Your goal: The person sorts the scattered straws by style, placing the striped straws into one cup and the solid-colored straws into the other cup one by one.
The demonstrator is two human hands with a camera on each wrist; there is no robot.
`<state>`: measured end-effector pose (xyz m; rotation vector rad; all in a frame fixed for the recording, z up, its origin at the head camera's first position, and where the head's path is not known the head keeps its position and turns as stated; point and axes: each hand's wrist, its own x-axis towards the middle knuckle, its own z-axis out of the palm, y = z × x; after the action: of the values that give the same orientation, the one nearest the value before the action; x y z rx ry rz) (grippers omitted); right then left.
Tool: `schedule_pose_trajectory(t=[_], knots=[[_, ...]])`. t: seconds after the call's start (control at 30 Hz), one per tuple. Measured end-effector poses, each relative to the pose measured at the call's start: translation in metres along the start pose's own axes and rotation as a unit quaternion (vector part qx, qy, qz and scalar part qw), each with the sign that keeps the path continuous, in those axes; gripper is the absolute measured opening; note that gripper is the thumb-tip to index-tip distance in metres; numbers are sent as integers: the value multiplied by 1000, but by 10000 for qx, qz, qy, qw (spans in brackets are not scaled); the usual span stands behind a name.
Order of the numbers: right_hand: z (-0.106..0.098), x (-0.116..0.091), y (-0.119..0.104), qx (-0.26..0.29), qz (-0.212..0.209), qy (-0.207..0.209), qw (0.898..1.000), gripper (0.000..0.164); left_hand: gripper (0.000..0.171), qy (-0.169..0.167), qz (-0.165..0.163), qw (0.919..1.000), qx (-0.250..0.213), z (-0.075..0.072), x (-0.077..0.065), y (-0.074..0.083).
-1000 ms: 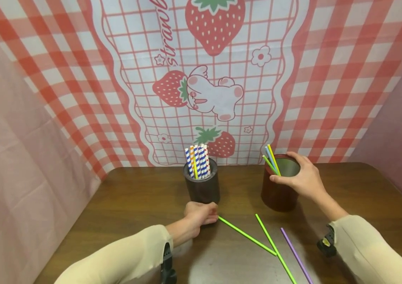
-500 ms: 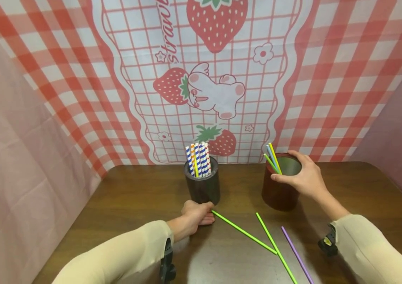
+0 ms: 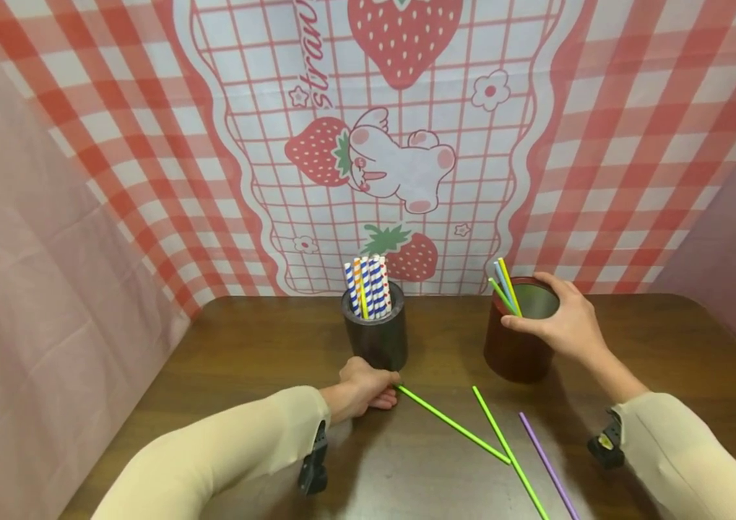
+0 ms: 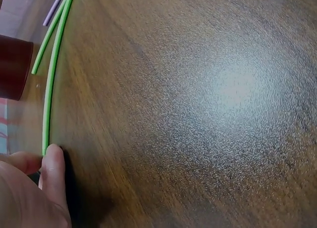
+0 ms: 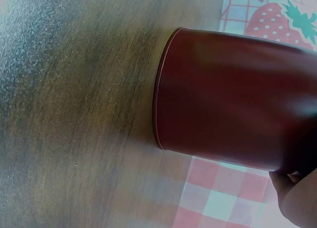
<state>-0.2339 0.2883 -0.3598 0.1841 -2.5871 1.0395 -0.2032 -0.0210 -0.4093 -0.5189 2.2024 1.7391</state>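
Note:
My left hand (image 3: 368, 386) is low over the table in front of the dark grey cup. Its thumb and fingers pinch the near-left end of a bright green straw (image 3: 452, 424), also seen in the left wrist view, where the pinched straw (image 4: 52, 79) runs up from the fingertips. The straw's far end meets a second green straw (image 3: 507, 448). My right hand (image 3: 565, 318) grips the dark red cup (image 3: 517, 354) round its rim, thumb in front and fingers behind. Inside that cup lean several plain straws (image 3: 505, 289), green, blue and yellow.
The dark grey cup (image 3: 377, 343) holds several striped and dotted paper straws (image 3: 368, 289) and a yellow one. A purple straw (image 3: 546, 462) lies right of the green ones on the wooden table (image 3: 263, 339). A strawberry-print cloth (image 3: 472, 166) hangs behind.
My left thumb and fingers have closed on the green straw's end. The right hand stays on the red cup. The head view has shifted slightly.

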Motion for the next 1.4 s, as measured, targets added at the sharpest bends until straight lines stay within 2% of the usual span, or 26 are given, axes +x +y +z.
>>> schedule_pose_trajectory(t=[0.2,0.4,0.47,0.53,0.6,0.63,0.77,0.83,0.93,1.1,1.27,1.4], knots=[[-2,0,0,-39,6,40,10000,91,5,114,86,9998,127,4,0,1],[-3,-1,0,-19,-9,25,10000,90,10,195,218,9988,400,4,0,1],[-3,-2,1,-2,-19,18,10000,90,11,200,305,9976,585,4,0,1],[-4,-2,1,6,-22,36,10000,90,14,232,503,9934,1003,5,0,1],[-4,-2,2,7,-13,40,10000,90,19,265,725,9846,1568,6,0,2],[-5,-2,2,-6,-1,45,10000,90,22,288,868,9772,1914,6,0,2],[-5,-3,1,-46,45,27,10000,90,32,227,1447,9404,3069,7,-4,2],[-5,-3,1,-55,47,21,10000,90,33,149,1658,9249,3419,8,-6,1],[-5,-3,0,-53,35,24,10000,90,32,36,1849,9101,3708,10,-8,0],[-4,-3,0,-70,45,32,10000,90,30,-50,1911,9044,3814,13,-8,-1],[-2,-3,0,-79,46,29,10000,90,28,-45,1938,9130,3591,12,-10,5],[-2,-1,-2,-109,37,10,9999,90,31,-54,2147,9199,3281,11,-14,22]])
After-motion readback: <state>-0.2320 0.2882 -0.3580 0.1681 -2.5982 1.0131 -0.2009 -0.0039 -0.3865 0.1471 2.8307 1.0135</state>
